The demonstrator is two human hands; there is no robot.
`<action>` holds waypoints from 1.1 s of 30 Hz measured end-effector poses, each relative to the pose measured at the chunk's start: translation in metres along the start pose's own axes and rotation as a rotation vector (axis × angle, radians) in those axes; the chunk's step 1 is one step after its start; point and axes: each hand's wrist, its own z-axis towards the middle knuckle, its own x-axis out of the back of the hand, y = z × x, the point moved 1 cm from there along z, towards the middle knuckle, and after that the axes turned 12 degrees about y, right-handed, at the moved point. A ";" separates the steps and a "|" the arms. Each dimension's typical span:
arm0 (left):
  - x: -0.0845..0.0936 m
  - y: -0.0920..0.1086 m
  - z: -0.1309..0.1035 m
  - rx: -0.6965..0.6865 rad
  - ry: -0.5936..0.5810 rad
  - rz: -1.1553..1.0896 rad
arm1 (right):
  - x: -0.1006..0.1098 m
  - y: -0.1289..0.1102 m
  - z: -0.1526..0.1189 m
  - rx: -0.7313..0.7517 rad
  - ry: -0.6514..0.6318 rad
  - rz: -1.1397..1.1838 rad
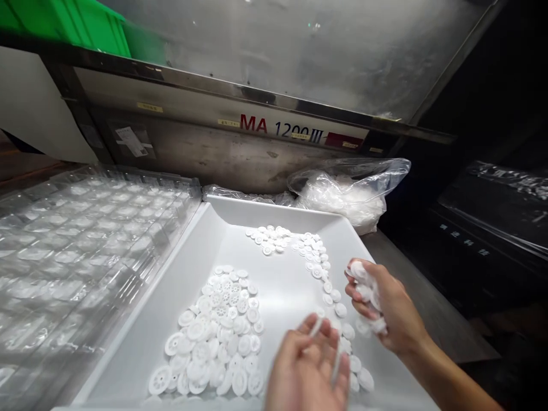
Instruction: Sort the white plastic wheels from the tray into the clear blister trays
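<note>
Machine [201, 142] behind tray [222, 212]; crowded discs [367, 290] could slip from clutching right grip [396, 305] beside tray's rim; left grip [305, 365] spread.

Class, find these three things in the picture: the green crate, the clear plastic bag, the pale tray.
Green crate [81, 25], head view: its side.
Clear plastic bag [342, 197], head view: its bulging middle.
Pale tray [282, 279], head view: bare floor between the piles.
</note>
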 end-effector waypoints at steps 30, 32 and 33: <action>-0.012 -0.027 0.029 0.029 -0.219 -0.172 | -0.006 0.001 -0.070 1.063 -0.093 -0.326; -0.008 -0.024 0.028 0.042 -0.199 -0.177 | -0.011 0.001 -0.074 1.063 -0.048 -0.315; -0.007 -0.022 0.027 0.049 -0.187 -0.181 | -0.014 0.000 -0.076 1.058 -0.025 -0.311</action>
